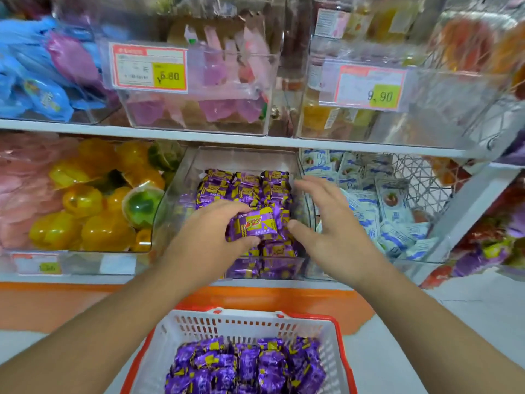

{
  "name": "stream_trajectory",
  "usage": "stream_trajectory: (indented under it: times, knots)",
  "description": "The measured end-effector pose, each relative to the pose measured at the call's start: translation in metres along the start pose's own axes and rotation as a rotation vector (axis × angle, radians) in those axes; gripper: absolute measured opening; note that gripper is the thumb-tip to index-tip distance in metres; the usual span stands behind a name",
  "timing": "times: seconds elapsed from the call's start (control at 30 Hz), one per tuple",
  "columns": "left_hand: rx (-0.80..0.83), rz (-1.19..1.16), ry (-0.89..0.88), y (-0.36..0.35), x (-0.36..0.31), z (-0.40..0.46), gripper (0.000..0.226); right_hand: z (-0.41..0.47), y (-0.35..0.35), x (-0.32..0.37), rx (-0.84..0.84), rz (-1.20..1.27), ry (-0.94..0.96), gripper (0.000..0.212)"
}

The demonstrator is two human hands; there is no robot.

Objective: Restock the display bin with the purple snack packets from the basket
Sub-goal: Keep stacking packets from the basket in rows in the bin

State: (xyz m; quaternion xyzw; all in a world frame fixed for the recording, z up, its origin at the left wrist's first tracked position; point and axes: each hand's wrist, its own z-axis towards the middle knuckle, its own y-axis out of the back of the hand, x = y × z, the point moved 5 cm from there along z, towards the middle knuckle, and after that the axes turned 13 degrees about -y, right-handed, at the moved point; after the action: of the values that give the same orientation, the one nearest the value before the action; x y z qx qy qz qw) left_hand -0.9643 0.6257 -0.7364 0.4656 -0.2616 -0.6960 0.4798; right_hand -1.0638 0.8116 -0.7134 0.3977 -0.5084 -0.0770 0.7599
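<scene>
While gripped, packet (257, 223) between hands (210, 237).

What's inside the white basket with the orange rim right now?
The white plastic basket with the orange rim holds a heap of purple foil snack packets. The basket floor and any layers beneath are covered; the frame edge cuts off its near end.

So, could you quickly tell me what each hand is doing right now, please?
Left hand: holding a purple snack packet.
Right hand: open, holding nothing.

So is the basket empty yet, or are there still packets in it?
Not empty. The basket holds a heap of purple packets covering its visible floor; how deep the heap goes cannot be told.
</scene>
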Motion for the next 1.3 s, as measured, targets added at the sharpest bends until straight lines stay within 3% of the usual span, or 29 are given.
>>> stream_trajectory:
  times: [0.13,0.3,0.53,0.73,1.0,1.1,1.23,1.3]
  knots:
    - [0.065,0.09,-0.015,-0.041,0.013,0.048,0.058,0.009,-0.002,-0.022,0.073,-0.055,-0.136,0.062]
    - [0.198,0.232,-0.021,-0.083,0.018,0.081,0.062,0.01,-0.004,-0.031,0.061,-0.032,-0.14,0.059]
    - [0.166,0.122,-0.01,-0.097,0.022,0.082,0.064,0.011,-0.004,-0.035,0.07,0.013,-0.135,0.057]
    - [0.18,0.09,-0.111,-0.092,0.016,0.064,0.034,0.008,-0.005,-0.034,0.081,0.001,-0.138,0.059]
    - [0.316,0.04,-0.116,-0.085,0.005,0.055,0.052,0.005,-0.01,-0.033,0.105,-0.083,-0.105,0.066]
    - [0.261,-0.008,-0.112,-0.067,-0.005,0.033,0.053,-0.004,-0.01,-0.028,0.049,-0.103,-0.057,0.061]
    - [0.033,-0.065,-0.123,-0.03,-0.026,-0.025,0.03,-0.03,-0.003,-0.008,-0.188,-0.175,0.104,0.038]
    - [-0.038,-0.104,-0.085,-0.018,-0.027,-0.064,0.027,-0.045,-0.01,-0.001,-0.173,-0.16,0.135,0.024]
